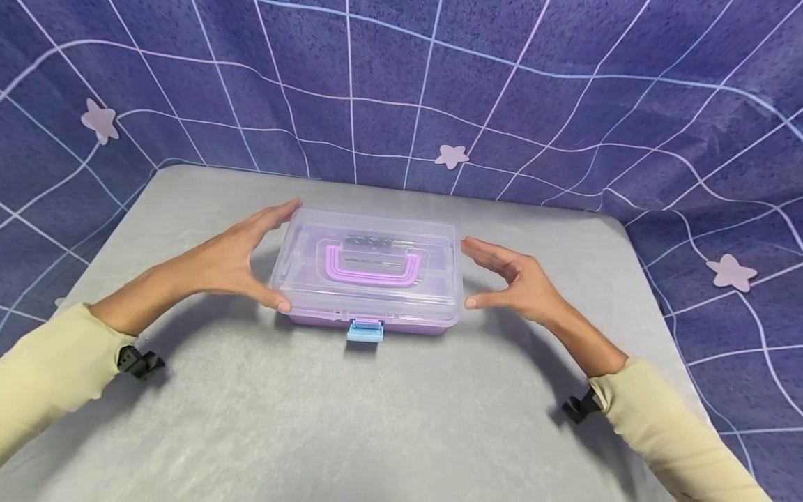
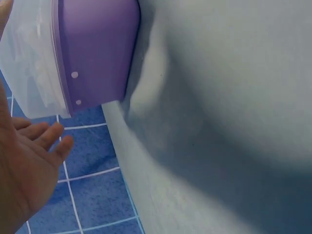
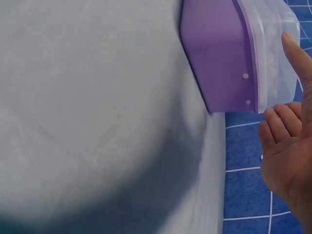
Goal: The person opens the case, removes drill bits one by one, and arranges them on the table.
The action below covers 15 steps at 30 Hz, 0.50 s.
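Observation:
A purple plastic storage box (image 1: 401,325) with a clear lid (image 1: 307,291) stands on the table. A lilac handle (image 1: 373,280) lies folded on the lid, and a light blue latch (image 1: 365,332) juts out at the front. Through the lid I see slim dark and metallic items (image 1: 376,242), kind unclear. My left hand (image 1: 227,261) is spread at the box's left end, its thumb by the front corner; contact cannot be told. On the right, my right hand (image 1: 517,280) is held with fingers extended, slightly apart from the box. In the wrist views, the purple end walls (image 2: 97,53) (image 3: 219,53) show.
The grey table (image 1: 282,425) runs around the box. Behind it hangs a blue-purple cloth (image 1: 389,84) with a grid pattern and pale stars. Small black mounts (image 1: 141,362) sit at both sleeve cuffs.

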### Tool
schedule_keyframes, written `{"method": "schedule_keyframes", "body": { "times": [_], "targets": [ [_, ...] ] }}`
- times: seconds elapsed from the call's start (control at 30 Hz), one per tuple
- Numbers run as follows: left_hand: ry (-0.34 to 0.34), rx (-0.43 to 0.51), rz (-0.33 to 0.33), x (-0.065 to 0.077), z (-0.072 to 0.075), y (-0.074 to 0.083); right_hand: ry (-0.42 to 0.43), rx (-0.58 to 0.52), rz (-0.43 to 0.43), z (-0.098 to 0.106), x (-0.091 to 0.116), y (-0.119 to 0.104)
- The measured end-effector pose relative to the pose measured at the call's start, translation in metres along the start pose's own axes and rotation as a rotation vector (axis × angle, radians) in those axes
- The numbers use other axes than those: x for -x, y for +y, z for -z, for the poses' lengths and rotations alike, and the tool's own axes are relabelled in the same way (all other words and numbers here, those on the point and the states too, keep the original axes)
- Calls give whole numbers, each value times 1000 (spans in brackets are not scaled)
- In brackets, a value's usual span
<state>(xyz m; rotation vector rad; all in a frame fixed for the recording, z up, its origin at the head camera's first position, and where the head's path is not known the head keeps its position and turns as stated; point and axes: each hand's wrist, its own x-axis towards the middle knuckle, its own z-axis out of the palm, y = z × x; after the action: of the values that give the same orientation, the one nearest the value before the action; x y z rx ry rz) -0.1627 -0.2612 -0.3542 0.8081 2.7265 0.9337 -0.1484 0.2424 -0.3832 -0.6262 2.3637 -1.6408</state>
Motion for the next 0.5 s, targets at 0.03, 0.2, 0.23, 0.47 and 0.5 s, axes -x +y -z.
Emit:
{"method": "schedule_keyframes", "body": {
  "times": [0.03,0.2,0.23,0.47,0.5],
  "targets": [
    [-5,4,8,0,0,-1,-3,1,1,-1,-1,0],
    [-29,50,33,-1,1,-3,0,0,14,-3,-4,1],
    [-31,58,34,-2,1,-3,1,-3,19,-4,-5,1],
    [-30,109,31,-5,2,-2,20,-8,20,-5,-6,3],
    [-31,112,30,-5,2,-2,22,-8,17,-6,-5,3]
  ]
}}
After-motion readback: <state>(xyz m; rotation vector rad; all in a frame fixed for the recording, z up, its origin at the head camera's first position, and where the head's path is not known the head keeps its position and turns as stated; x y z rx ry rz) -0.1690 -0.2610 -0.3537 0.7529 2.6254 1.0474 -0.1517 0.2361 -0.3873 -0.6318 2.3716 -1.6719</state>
